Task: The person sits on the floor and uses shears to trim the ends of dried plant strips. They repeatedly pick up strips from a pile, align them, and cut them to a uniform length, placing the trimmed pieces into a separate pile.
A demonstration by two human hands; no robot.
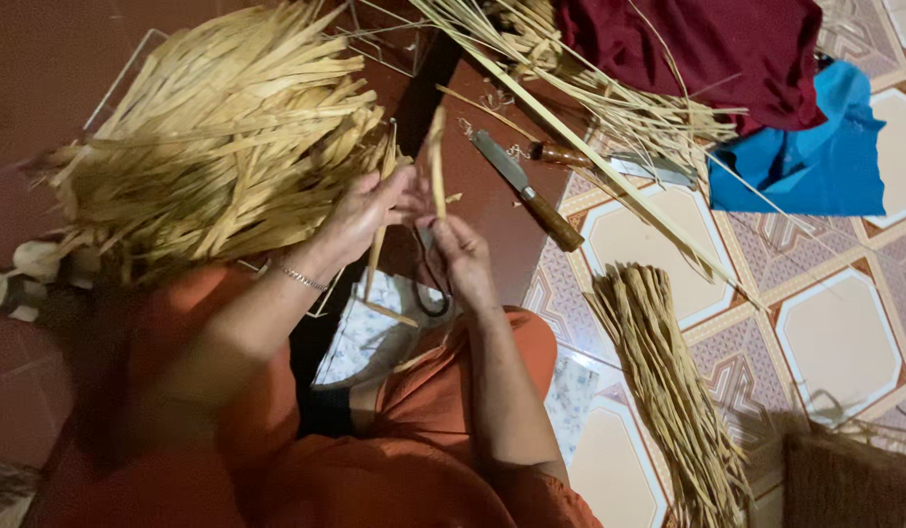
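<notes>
Just beside the big heap of straw [218, 147], the left hand [370, 210] and right hand [460, 249] each pinch one pale strip [436, 161] (likely mid-split), so the next pull wants steady, even tension.

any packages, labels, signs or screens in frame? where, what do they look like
None that I can see: no package, label, sign or screen.
Left hand and right hand hold a pale leaf strip, beside a heap of flat straw-coloured strips.
Two knives with brown handles lie on the floor, plain blades.
Maroon cloth and blue cloth at upper right, unprinted.
</notes>
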